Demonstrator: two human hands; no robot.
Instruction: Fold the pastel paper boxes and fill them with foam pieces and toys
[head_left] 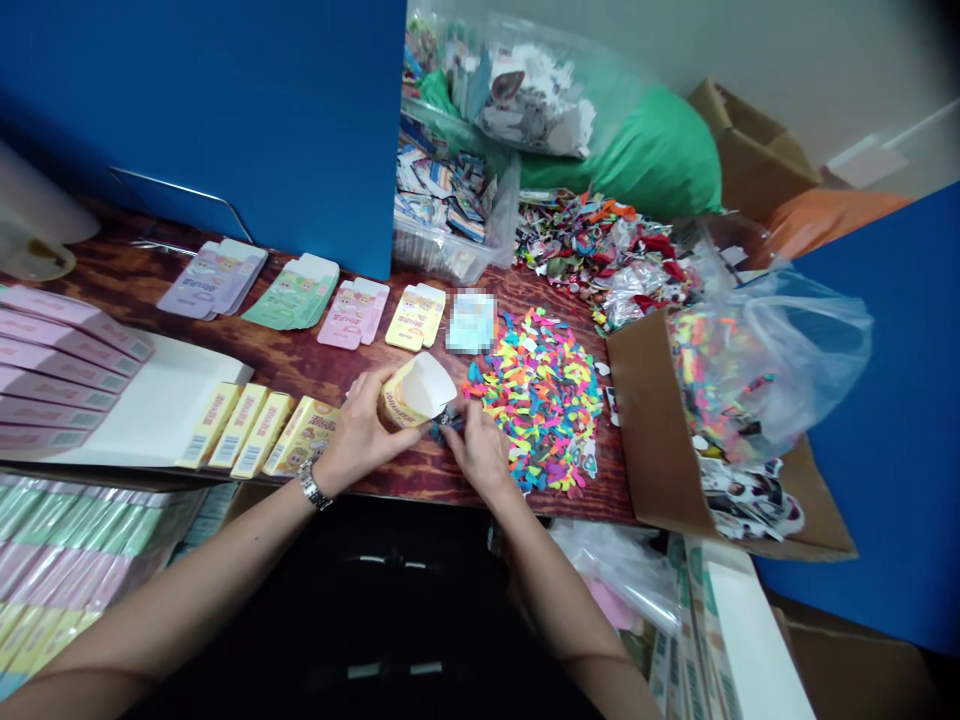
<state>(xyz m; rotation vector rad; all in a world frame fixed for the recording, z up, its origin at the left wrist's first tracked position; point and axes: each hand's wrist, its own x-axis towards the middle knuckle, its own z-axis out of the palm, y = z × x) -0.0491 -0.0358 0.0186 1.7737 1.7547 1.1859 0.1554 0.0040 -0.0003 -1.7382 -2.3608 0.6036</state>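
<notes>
My left hand (364, 425) is wrapped round a small yellow carton (405, 400), tilted with its open white-lined mouth toward the right. Close to that mouth, my right hand (480, 445) pinches a small dark printed piece (450, 415); its kind is too small to make out, and the fingers partly cover it. A heap of bright little balloons (544, 390) lies just right of my right hand. Left of my left hand stand several filled yellow cartons (259, 430) in a row.
Flat cartons lie behind in purple (210, 280), green (292, 292), pink (352, 315) and yellow (416, 318) stacks, beside a blurred pale-blue stack (471, 322). Pink cartons (64, 375) fill a white tray (187, 360). A cardboard box (652, 420) stands right; a plastic bin (502, 205) behind.
</notes>
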